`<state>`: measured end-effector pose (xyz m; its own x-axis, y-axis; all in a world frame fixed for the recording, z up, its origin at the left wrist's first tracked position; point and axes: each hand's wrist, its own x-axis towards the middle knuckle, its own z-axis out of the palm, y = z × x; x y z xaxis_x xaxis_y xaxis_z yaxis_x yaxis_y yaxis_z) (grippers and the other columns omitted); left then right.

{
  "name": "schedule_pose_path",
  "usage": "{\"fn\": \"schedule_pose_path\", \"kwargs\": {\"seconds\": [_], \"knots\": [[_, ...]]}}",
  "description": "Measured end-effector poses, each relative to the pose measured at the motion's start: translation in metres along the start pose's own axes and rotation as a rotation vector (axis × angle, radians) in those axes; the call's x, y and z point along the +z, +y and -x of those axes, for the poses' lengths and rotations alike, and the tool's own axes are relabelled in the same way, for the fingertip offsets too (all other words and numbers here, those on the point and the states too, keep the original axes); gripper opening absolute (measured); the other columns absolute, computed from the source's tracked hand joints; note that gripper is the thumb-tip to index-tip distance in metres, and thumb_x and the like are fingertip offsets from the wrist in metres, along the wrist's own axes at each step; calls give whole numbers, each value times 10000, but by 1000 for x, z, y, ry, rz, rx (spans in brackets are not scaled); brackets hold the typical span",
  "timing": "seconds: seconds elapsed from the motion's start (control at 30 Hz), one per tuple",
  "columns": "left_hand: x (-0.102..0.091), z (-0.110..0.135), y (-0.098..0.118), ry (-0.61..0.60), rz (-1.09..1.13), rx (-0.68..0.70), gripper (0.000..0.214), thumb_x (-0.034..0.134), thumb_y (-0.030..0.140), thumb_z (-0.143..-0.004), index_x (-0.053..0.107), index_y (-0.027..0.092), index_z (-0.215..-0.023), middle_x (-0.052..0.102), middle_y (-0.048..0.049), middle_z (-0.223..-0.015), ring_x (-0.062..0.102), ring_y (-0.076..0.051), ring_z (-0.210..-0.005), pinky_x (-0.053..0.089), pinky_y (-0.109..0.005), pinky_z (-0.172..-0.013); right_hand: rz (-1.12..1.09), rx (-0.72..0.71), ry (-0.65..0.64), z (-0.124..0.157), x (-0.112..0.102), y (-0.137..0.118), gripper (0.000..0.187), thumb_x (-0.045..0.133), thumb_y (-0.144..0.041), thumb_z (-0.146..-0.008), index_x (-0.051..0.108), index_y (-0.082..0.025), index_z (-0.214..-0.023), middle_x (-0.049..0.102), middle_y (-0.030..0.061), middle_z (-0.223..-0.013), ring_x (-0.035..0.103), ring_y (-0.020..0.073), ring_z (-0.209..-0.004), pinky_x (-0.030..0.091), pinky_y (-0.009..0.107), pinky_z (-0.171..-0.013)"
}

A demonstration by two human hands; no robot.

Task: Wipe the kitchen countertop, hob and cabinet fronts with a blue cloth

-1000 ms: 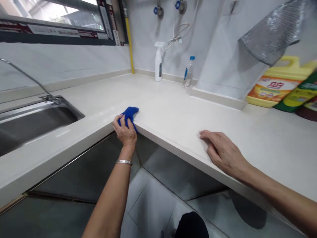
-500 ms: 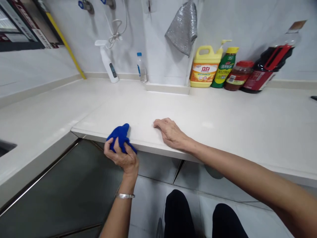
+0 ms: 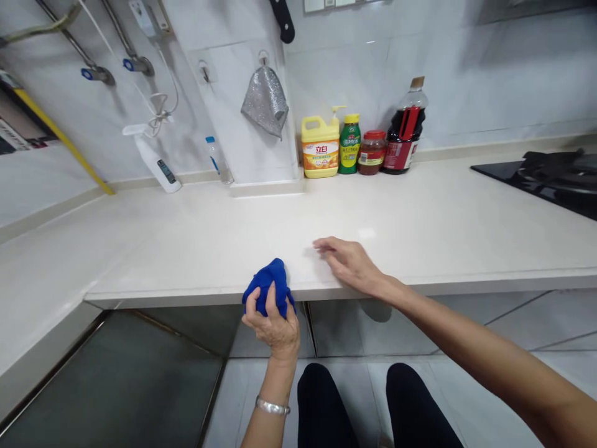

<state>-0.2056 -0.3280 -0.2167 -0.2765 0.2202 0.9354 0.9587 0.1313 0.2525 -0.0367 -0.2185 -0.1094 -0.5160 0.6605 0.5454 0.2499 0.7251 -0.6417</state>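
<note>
A bunched blue cloth [image 3: 270, 287] is in my left hand [image 3: 275, 326], whose fingers wrap round it from below. The cloth lies against the front edge of the white countertop [image 3: 186, 242]. To its right, my right hand [image 3: 347, 261] is over the front part of the counter, palm turned inward, fingers loosely stretched and apart from the cloth. Nothing shows in that hand. Whether its fingertips touch the surface I cannot tell.
Along the wall stand a white spray bottle [image 3: 156, 162], a small water bottle [image 3: 218, 162], a yellow detergent jug [image 3: 321, 146], a green bottle [image 3: 349, 144], a red-lidded jar [image 3: 372, 154] and a large dark sauce bottle [image 3: 405, 134]. A black gas hob [image 3: 555, 177] is at right.
My left hand has moved right along the counter edge with the blue cloth. My right hand's fingers have straightened somewhat. The view has swung right, bringing the hob into sight.
</note>
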Motion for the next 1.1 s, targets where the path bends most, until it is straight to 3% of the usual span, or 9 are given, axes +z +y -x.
{"fn": "schedule_pose_path", "kwargs": {"seconds": [0.1,0.17,0.33,0.47,0.73,0.83,0.93,1.0,1.1], "knots": [[3,10,25,-23,32,23,384,623,243,-921,597,156,-1294,486,-205,-1289,520,-291,-1154,449,-438,-953,183,-61,225,55,-41,5,337,457,-114,-925,664,-219,-1170,722,85,-1243,677,235,-1157,558,468,-993],[5,15,44,-24,46,57,369,617,258,-926,599,152,-1278,486,-209,-1274,526,-293,-1129,440,-434,-917,197,-59,314,91,-52,4,355,456,-89,-939,663,-244,-1182,724,77,-1240,674,229,-1170,582,451,-961],[8,25,87,-83,71,221,323,566,301,-948,604,140,-1226,491,-222,-1218,542,-315,-1038,386,-447,-837,137,-130,481,171,-35,-4,493,471,20,-871,660,-282,-1212,747,56,-1194,703,239,-1122,572,489,-980],[11,29,107,-132,101,275,347,648,250,-885,603,166,-1220,485,-206,-1216,521,-319,-1035,382,-428,-820,37,56,539,211,-20,-4,419,456,-23,-893,701,-303,-1085,781,27,-1058,754,221,-950,628,399,-814],[21,37,142,-140,159,399,420,754,186,-776,647,208,-1182,499,-174,-1200,509,-290,-967,400,-402,-772,-217,490,591,230,-18,20,292,468,-289,-975,744,-273,-880,791,50,-965,763,248,-963,649,352,-811],[24,39,161,-136,184,448,382,774,209,-772,702,262,-1143,515,-140,-1180,474,-257,-904,418,-374,-751,-320,549,601,229,-17,24,266,498,-341,-981,755,-277,-967,781,62,-1022,759,240,-927,641,359,-838],[20,39,181,-230,333,481,293,645,314,-910,707,271,-1193,525,-134,-1216,515,-240,-948,456,-354,-767,-423,601,623,228,-21,22,290,553,-370,-979,696,-285,-1217,734,83,-1210,729,241,-1043,610,374,-939],[12,38,193,-338,523,408,310,533,326,-974,688,270,-1236,503,-129,-1256,558,-227,-1063,510,-335,-829,-487,603,648,229,-28,17,394,572,-391,-979,609,-308,-1361,657,85,-1364,655,257,-1219,553,412,-1050],[3,37,205,-623,792,87,337,439,334,-1010,683,286,-1239,505,-110,-1244,602,-190,-1137,570,-317,-925,-510,611,639,236,-41,9,493,617,-434,-950,565,-341,-1431,592,76,-1455,570,288,-1335,467,477,-1146]]}}
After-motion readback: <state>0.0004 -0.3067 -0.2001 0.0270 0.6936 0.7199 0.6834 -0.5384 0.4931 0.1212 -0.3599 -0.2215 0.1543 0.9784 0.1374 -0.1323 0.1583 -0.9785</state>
